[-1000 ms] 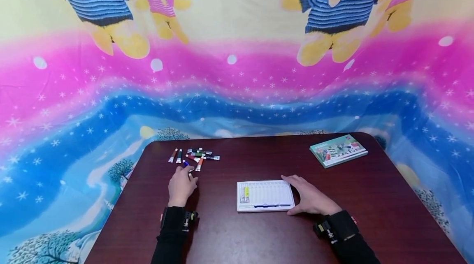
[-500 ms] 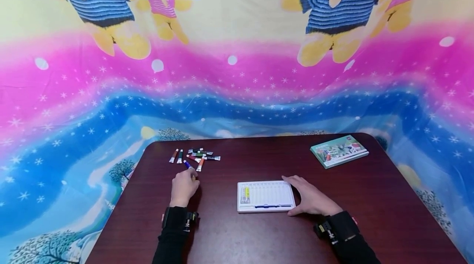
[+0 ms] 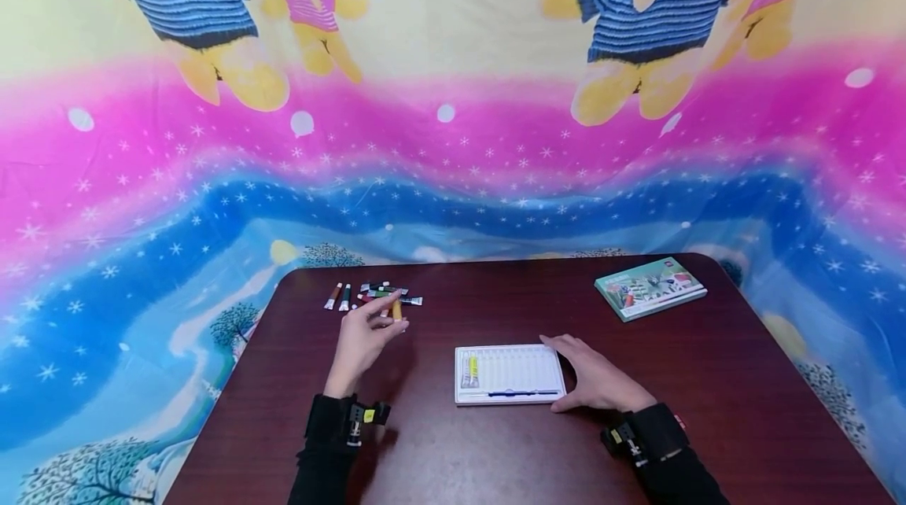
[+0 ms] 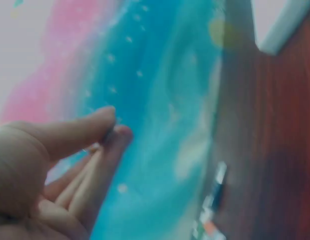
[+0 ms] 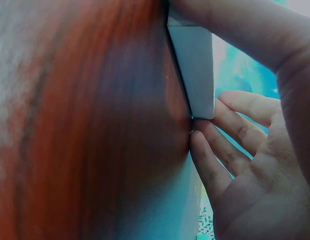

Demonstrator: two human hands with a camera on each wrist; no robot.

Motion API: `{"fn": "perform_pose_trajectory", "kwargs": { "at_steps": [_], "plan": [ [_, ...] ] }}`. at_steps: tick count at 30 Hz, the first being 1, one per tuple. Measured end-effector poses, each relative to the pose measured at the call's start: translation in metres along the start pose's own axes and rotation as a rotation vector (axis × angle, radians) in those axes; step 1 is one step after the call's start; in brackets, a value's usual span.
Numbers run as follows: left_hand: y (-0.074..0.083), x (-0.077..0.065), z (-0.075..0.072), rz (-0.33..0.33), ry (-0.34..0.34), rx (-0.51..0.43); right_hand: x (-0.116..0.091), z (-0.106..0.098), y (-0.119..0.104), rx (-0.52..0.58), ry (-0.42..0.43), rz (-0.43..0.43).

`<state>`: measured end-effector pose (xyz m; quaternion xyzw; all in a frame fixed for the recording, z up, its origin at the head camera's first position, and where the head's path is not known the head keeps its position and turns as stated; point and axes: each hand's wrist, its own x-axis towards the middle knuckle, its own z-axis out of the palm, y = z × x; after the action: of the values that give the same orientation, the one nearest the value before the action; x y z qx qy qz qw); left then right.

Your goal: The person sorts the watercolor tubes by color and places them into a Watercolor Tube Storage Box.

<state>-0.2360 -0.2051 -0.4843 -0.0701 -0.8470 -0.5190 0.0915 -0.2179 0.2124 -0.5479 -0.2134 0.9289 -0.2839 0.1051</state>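
Observation:
My left hand [image 3: 361, 349] is raised above the left side of the table, pinching an ochre paint tube [image 3: 397, 309] between thumb and fingertips. In the left wrist view the fingertips [image 4: 123, 134] mostly hide the tube. A white plastic tray [image 3: 524, 367] with narrow slots lies at the middle. My right hand [image 3: 600, 381] holds its right end, thumb at the near corner and fingers at the far one; the right wrist view shows fingers against the tray's side [image 5: 195, 70]. A whitish tube [image 3: 465, 370] and a yellow tube [image 3: 473, 370] fill the leftmost slots, and a blue-handled paintbrush [image 3: 524, 393] lies along the front.
Several loose paint tubes [image 3: 344, 298] lie at the table's back left, partly hidden behind my left hand. A green printed box [image 3: 650, 289] sits at the back right of the dark table [image 3: 453, 458]. A patterned cloth [image 3: 439, 159] hangs behind.
My left hand has picked up the ochre tube from beside the loose tubes, lifted it and turned to the right with it. The right hand and the tray stay in place.

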Motion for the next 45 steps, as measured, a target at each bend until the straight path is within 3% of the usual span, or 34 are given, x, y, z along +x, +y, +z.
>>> {"fn": "perform_pose_trajectory", "kwargs": {
  "at_steps": [6,12,25,33,37,41,45],
  "plan": [
    [0.024,-0.003,0.002,0.052,-0.035,-0.182,-0.001,0.0,0.0,0.006,0.002,-0.01],
    [0.037,-0.005,0.003,0.034,-0.067,-0.344,-0.002,-0.001,0.001,0.009,0.006,-0.024],
    [0.04,-0.005,0.008,0.065,-0.062,-0.212,-0.002,0.0,0.0,0.007,0.011,-0.02],
    [0.039,-0.005,0.012,0.068,-0.095,-0.215,-0.001,0.0,0.0,0.008,0.009,-0.003],
    [0.038,-0.006,0.014,0.046,-0.06,-0.193,0.0,0.0,0.0,0.006,0.01,0.004],
    [0.036,-0.006,0.013,0.016,-0.038,-0.238,0.0,0.0,0.0,0.008,0.01,0.006],
    [0.034,-0.006,0.012,0.028,-0.071,-0.244,0.0,0.0,0.0,0.011,0.008,0.006]
  ]
}}
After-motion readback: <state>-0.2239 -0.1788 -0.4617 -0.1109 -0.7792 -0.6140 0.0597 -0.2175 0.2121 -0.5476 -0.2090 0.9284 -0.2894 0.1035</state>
